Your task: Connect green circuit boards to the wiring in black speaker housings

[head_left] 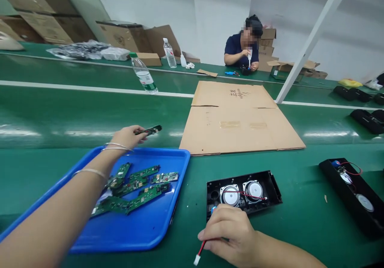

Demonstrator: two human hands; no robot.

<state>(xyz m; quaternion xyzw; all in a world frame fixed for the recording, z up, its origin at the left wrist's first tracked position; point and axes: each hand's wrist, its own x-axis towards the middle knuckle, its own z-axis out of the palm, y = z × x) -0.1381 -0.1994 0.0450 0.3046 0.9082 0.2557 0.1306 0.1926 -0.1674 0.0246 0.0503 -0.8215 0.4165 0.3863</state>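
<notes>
A blue tray point(150, 232) at left holds green circuit boards point(147, 198). Over its far edge, the left hand point(127, 137) grips 1 loose board point(154, 130). Well apart, the right hand point(229, 232) pinches a red wire point(203, 247) with a white plug point(197, 260), beside a black case point(270, 189) containing 2 speakers point(231, 196). Farther right lies another open case point(345, 196).

Across the back, a broad, pale white wall point(168, 4), meeting a pale green wall point(94, 0) on the left! Below runs a long, glossy green counter point(45, 108), straight white strips point(75, 88) along its length, bright streaks of light point(87, 133) gleaming there. On the right, a plain white post point(315, 40) slants upward; brown cardboard boxes point(120, 36) sit behind.
</notes>
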